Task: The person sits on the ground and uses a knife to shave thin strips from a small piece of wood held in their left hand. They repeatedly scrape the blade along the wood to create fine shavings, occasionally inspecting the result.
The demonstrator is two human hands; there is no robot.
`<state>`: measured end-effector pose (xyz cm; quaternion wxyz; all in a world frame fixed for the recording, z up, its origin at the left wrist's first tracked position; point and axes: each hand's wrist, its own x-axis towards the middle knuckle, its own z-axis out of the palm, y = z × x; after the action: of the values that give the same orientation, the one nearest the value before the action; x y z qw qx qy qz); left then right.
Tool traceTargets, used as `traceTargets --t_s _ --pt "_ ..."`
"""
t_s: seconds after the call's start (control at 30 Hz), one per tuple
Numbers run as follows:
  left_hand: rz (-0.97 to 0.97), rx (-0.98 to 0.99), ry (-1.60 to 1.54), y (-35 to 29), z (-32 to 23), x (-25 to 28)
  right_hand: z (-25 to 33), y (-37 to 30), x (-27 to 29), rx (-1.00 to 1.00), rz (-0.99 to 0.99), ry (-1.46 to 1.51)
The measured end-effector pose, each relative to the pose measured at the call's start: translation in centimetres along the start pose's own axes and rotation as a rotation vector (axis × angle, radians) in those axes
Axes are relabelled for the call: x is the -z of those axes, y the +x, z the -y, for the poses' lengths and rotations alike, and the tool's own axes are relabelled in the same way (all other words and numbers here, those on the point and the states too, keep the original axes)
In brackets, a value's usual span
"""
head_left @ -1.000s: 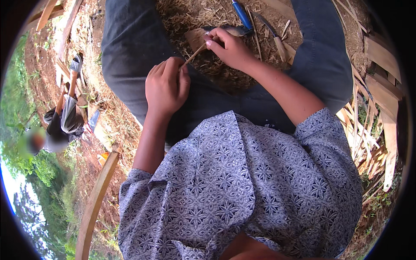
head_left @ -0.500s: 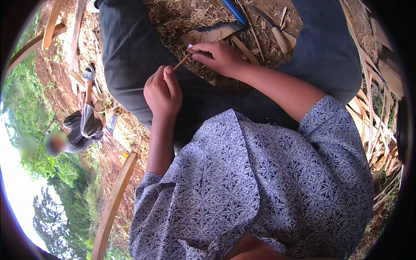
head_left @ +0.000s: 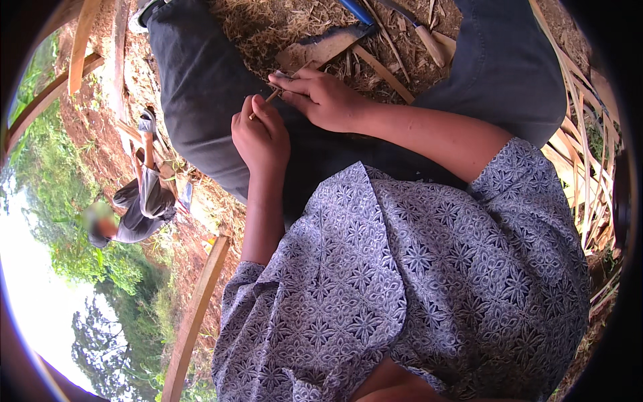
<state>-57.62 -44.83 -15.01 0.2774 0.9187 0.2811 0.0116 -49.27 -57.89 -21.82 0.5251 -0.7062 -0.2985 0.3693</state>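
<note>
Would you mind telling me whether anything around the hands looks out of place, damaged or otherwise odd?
Nothing looks damaged. Both hands, left hand and right hand, pinch one thin pale bamboo sliver over the dark trousers. The only disorder is loose: a blue-handled tool, a wooden-handled knife and split bamboo strips scattered over dry straw.

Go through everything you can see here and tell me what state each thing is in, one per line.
left hand: closed on the thin stick
right hand: pinching the stick's other end
thin stick: held slanted between both hands
knife: lying on the straw, untouched
wood slab: lying flat on the ground
</note>
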Motion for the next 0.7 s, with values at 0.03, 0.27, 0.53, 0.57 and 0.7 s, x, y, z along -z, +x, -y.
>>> traceTargets --t_s 0.03,0.27,0.53,0.57,0.7 --pt "-0.004 0.007 0.003 -0.1 0.1 0.1 -0.1 -0.1 -0.1 0.038 -0.017 0.007" --pt "-0.029 -0.026 -0.011 -0.1 0.3 -0.4 -0.7 -0.2 -0.4 -0.017 -0.068 -0.014" --pt "-0.115 -0.125 0.039 0.0 1.1 -0.9 -0.8 0.1 -0.6 -0.014 -0.044 0.088" --pt "-0.103 -0.09 0.023 0.0 1.1 -0.9 2.3 -0.4 0.3 -0.031 0.062 0.128" --pt "-0.095 -0.059 0.039 -0.1 0.9 -0.7 -2.9 2.0 0.6 -0.055 -0.079 0.039"
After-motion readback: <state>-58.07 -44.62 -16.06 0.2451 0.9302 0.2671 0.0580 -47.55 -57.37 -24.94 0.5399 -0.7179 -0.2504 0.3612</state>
